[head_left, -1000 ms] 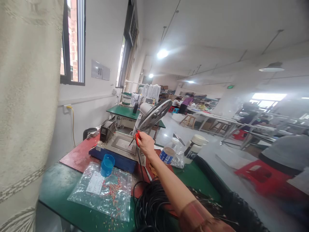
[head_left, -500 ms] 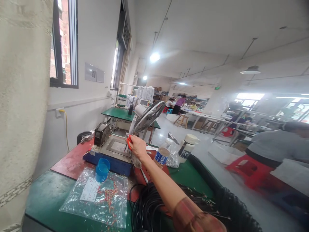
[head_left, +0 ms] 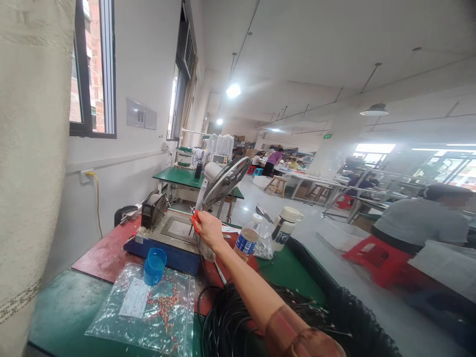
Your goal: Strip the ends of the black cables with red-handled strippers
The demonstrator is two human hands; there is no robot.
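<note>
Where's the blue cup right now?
In the head view the blue cup sits left of centre, on the edge of the plastic bag, against the blue machine base, left of the right hand.

1. The room is bright, lit evenly by daylight and white lamps.
2. Two round ceiling lamps (head_left: 233, 90) glare white and bloom into the pale ceiling.
3. The dark-framed windows (head_left: 92, 74) on the left wall let in daylight; the far windows (head_left: 375, 148) at the right are blown out to white.
4. Shadows are soft and faint on the green desk (head_left: 63, 312).
5. The clear plastic bag (head_left: 148, 310) carries small glints.
6. The wide lens bends the walls and ceiling lines toward the edges.
7. The right edge is smeared: the red plastic stool (head_left: 375, 258) and the seated person in grey (head_left: 420, 223) look soft.
8. The cream curtain (head_left: 29, 148) at the left is close and blurred.
</note>
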